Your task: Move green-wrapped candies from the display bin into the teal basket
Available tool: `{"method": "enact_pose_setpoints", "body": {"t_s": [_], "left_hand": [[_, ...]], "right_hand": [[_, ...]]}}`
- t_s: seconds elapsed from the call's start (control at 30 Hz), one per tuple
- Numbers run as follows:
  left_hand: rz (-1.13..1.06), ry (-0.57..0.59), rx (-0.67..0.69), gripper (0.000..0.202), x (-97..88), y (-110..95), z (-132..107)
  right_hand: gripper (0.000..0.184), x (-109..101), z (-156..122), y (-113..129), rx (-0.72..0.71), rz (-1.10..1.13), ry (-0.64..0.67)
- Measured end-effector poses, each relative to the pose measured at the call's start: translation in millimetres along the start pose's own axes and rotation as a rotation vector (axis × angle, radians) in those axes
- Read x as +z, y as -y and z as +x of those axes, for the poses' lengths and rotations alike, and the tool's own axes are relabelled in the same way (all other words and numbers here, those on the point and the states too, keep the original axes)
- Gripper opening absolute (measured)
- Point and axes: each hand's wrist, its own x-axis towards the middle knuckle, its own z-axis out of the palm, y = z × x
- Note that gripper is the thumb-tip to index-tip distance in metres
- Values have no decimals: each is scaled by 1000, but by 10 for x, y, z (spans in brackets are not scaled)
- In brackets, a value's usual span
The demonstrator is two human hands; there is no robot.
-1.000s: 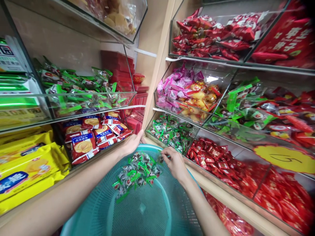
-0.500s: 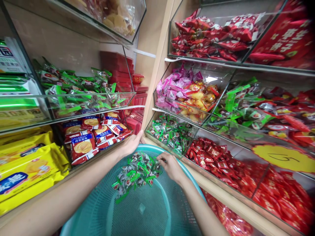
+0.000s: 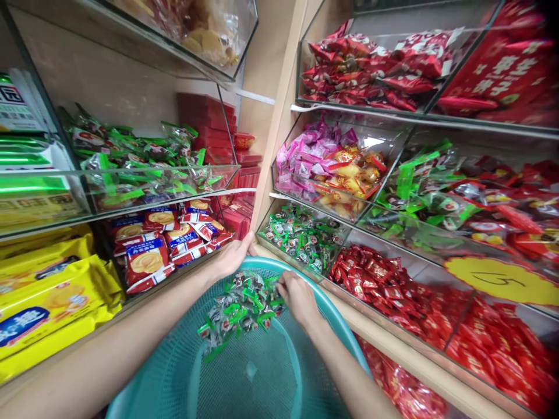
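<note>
A teal mesh basket (image 3: 271,378) is tilted toward the shelves and holds a pile of green-wrapped candies (image 3: 238,308) near its far rim. My left hand (image 3: 233,256) grips the basket's far rim. My right hand (image 3: 297,297) rests inside the basket on the right edge of the candy pile, its fingers curled onto the candies. Just beyond the rim is a clear bin of the same green-wrapped candies (image 3: 305,235).
Clear shelf bins hold red candies (image 3: 379,279), pink and yellow sweets (image 3: 332,166), green packets (image 3: 144,160) and red-and-blue biscuit packs (image 3: 166,238). Yellow packages (image 3: 48,291) lie at lower left. A wooden shelf edge (image 3: 419,372) runs along the right.
My right hand moved down and left from near the green candy bin into the basket, onto the candy pile. The left hand kept its grip on the rim.
</note>
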Motion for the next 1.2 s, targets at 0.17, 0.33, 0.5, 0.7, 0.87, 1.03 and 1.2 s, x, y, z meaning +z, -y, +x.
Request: {"method": "enact_pose_setpoints", "body": {"t_s": [0.17,0.33,0.5,0.7,0.87,1.03,1.2], "left_hand": [[3,-5,17,75,-1,-17,-8],[4,5,26,76,0,-20,-5],[25,-2,28,76,4,-20,-10],[-6,5,32,76,18,2,-4],[-22,11,8,76,15,13,0],[-14,9,11,75,6,25,3],[-5,10,13,76,4,28,8]], "right_hand": [[18,-97,-9,69,-22,46,-106],[28,-248,44,-10,-68,13,-414],[50,-262,152,-150,-73,-178,-430],[60,-241,252,-80,51,-336,-215],[55,-244,254,-49,111,-382,-159],[40,-252,252,-86,94,-355,-222],[19,-314,236,-132,56,-194,-240]]}}
